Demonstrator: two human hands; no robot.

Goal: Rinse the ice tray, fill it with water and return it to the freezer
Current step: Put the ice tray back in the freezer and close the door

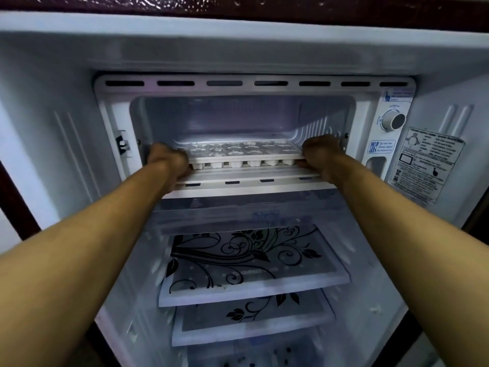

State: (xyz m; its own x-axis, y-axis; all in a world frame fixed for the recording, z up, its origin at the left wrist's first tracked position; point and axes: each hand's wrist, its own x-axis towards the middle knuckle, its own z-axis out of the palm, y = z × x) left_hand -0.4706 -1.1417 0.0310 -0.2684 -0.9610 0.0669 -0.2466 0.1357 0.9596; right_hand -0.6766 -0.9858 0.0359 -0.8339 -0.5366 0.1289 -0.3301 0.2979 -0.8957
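Both bare forearms reach straight forward and up into the open fridge, ending at the freezer (pixel 246 120) mouth. The white ice tray (pixel 244 152) sits level at the freezer's front edge, partly inside, its near row of cups overhanging the lip. The left hand (pixel 168 161) grasps the tray's left end, fingers curled round it with knuckles upward; the right hand (pixel 321 157) grasps the right end the same way. Right of the freezer is a white dial (pixel 393 121). Below the freezer are glass shelves (pixel 248 263) with a black floral print.
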